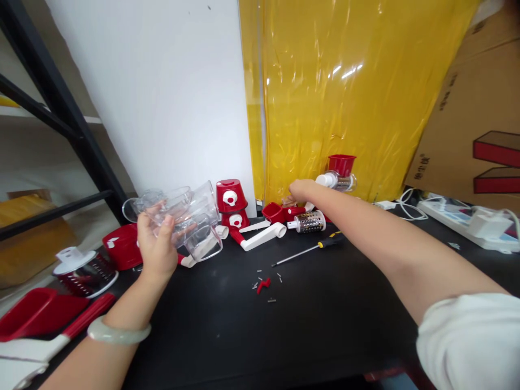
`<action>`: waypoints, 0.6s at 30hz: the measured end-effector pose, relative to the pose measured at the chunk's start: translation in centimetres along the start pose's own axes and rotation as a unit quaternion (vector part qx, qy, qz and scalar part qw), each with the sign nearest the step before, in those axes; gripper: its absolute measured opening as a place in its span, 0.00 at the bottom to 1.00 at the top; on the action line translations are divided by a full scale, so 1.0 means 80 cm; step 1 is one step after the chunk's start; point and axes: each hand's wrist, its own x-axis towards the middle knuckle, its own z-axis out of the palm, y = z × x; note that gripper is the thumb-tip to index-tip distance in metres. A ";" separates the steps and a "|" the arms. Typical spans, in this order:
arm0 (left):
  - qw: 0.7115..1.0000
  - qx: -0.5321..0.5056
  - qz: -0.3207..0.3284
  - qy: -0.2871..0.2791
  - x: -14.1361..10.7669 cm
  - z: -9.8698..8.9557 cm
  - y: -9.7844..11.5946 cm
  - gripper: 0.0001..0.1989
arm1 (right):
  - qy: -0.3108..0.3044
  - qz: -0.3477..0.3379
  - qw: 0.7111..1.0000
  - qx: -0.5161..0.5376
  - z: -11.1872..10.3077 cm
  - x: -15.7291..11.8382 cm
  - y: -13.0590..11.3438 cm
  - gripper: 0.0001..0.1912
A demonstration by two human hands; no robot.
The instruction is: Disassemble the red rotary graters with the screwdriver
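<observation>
My left hand (156, 244) is closed on several clear plastic housings (199, 216), held in a cluster above the left side of the table. My right hand (301, 190) reaches to the back, against the yellow curtain. Its fingers point down behind a red handle (293, 210), and their grip is mostly hidden. Just in front of it lie a metal grater drum (309, 221) and a small red hopper (273, 212). To its left, two red grater bases (232, 196) are stacked beside a white crank arm (264, 236).
A screwdriver (300, 254) lies mid-table, near a small red piece (264, 285) and several screws (272, 300). At left are another drum (83, 271) and red parts (40, 311). A power strip (467, 222) and cardboard box (463, 114) stand at right; a black rack (73, 119) rises at left.
</observation>
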 end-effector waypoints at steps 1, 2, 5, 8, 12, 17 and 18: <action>1.000 0.003 0.003 -0.002 0.000 0.000 0.000 0.28 | -0.006 0.002 1.000 0.000 0.003 0.001 -0.003 0.21; 1.000 0.007 0.006 -0.005 -0.001 0.000 0.001 0.27 | -0.010 0.003 1.000 -0.001 0.006 0.000 -0.005 0.22; 1.000 0.016 0.017 -0.008 -0.001 0.000 0.002 0.26 | -0.017 0.011 1.000 0.002 0.011 -0.003 -0.012 0.22; 1.000 0.011 0.021 -0.008 -0.001 -0.001 0.003 0.26 | -0.019 0.019 1.000 0.009 0.013 -0.005 -0.016 0.24; 1.000 0.010 0.023 -0.007 -0.001 -0.002 0.001 0.26 | -0.019 0.022 0.999 0.016 0.015 -0.003 -0.017 0.23; 1.000 0.016 0.025 -0.008 0.000 -0.002 0.001 0.26 | -0.012 0.021 1.000 0.017 0.017 -0.001 -0.015 0.20; 1.000 0.014 0.023 -0.006 0.000 -0.002 0.002 0.26 | -0.008 0.022 1.000 0.016 0.016 -0.002 -0.014 0.20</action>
